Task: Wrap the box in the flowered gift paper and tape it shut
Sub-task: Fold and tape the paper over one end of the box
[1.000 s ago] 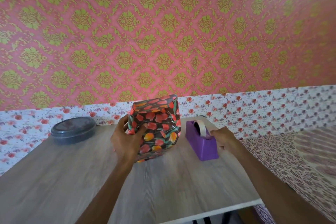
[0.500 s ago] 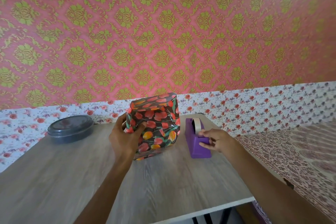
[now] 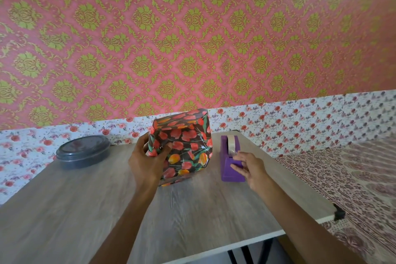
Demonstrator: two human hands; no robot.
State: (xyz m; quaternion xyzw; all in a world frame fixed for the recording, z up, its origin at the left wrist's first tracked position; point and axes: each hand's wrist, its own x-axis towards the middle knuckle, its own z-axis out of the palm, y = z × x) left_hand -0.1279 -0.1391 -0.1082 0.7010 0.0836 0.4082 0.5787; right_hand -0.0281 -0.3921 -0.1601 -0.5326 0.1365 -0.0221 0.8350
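The box (image 3: 188, 152), covered in dark glossy paper with red and orange flowers, stands tilted on the wooden table (image 3: 192, 210). My left hand (image 3: 145, 163) grips its left end, thumb pressing the folded paper flap there. To the right stands a purple tape dispenser (image 3: 230, 169) with a clear tape roll. My right hand (image 3: 249, 169) is at the dispenser's front, fingers pinching the loose tape end at the cutter.
A dark round lidded container (image 3: 83, 152) sits at the table's back left. The table's right corner (image 3: 338, 214) ends next to a patterned bedspread (image 3: 353, 178). A flowered wall stands right behind the box.
My right hand has moved from the dispenser's right side onto its front and taken the tape end. My left hand keeps its hold on the box.
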